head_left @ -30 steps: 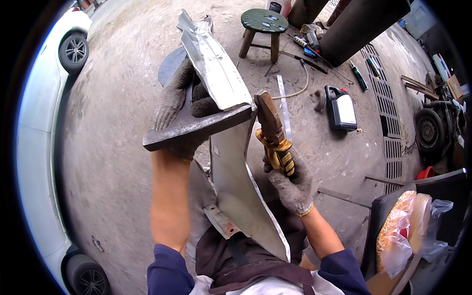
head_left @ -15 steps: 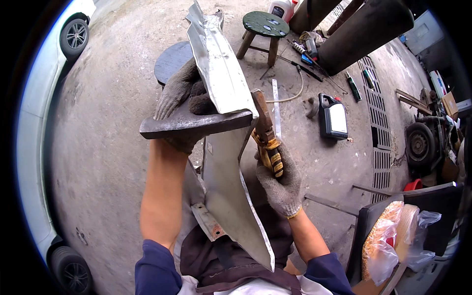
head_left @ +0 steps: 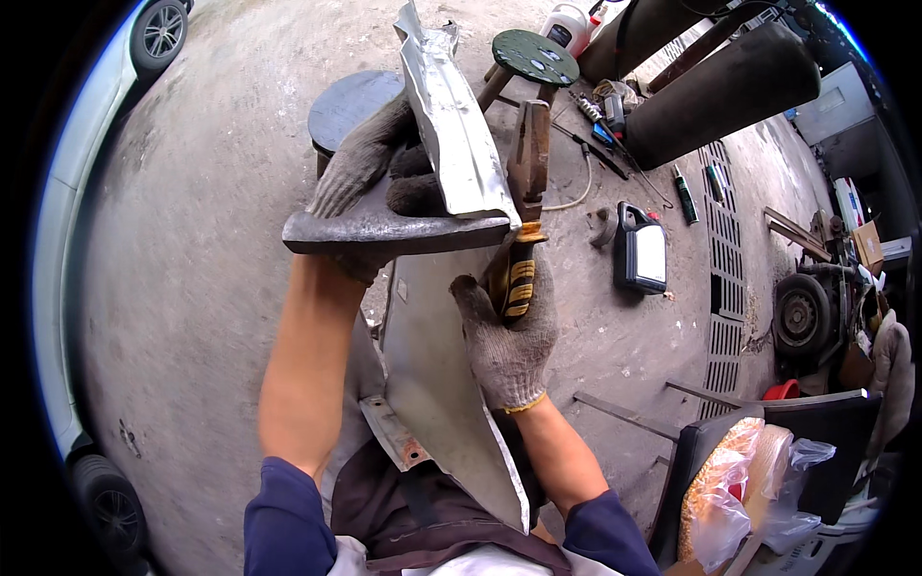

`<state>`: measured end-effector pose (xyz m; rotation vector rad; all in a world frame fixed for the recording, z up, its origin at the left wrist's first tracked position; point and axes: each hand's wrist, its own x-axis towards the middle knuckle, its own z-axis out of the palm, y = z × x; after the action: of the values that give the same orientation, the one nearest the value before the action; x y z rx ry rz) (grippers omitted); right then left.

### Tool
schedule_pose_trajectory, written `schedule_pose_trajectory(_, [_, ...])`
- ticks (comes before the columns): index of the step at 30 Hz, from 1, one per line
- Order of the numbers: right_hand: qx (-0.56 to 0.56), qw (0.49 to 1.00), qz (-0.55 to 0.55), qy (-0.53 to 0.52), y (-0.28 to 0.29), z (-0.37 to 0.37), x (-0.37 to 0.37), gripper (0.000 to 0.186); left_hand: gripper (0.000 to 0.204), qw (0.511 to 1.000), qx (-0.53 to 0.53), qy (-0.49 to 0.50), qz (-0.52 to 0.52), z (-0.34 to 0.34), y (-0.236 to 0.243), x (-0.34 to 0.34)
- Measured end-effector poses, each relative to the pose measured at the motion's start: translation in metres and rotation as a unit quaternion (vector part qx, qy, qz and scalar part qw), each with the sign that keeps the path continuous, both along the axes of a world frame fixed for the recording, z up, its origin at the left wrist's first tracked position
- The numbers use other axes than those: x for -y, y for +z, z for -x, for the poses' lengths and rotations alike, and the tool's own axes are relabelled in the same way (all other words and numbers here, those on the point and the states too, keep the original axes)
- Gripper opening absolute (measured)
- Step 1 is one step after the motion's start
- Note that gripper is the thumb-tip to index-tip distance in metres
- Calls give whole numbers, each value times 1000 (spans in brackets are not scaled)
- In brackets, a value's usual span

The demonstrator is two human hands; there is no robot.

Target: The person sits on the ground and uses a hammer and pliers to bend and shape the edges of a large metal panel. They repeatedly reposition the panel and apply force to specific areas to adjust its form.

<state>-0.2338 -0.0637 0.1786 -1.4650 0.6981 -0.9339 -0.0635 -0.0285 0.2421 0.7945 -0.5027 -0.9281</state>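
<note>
A bent sheet-metal panel, silvery on top and grey below, stands upright in front of me, its lower end at my lap. My gloved left hand is closed around a heavy dark metal dolly block, whose flat edge lies against the panel's folded corner. My gloved right hand grips the yellow-and-black handles of rusty-jawed pliers. Their jaws point up, just right of the panel's edge. The right thumb is raised off the handle. Part of the left hand is hidden behind the panel.
A green-topped stool and a dark round stool stand ahead. Right of them are a gas cylinder, a black jug and a floor grate. A chair holding plastic bags is at lower right; a white car at left.
The pliers have swung more upright and risen beside the panel's corner, and my right hand has moved up and left. My left hand still holds the block to the panel.
</note>
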Motion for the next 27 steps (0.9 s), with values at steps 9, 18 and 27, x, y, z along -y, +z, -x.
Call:
schedule_pose_trajectory(9, [-19, 1000, -7, -15, 11, 2, 1, 48, 37, 996, -83, -13, -7, 8, -8, -6])
schedule_pose_trajectory(18, [-43, 999, 2, -19, 17, 2, -1, 45, 39, 940, -230, -214, -135, -19, 11, -37])
schedule_pose_trajectory(27, [-17, 999, 13, -38, 15, -4, -4, 37, 43, 912, -107, -382, -106, -47, 8, -25])
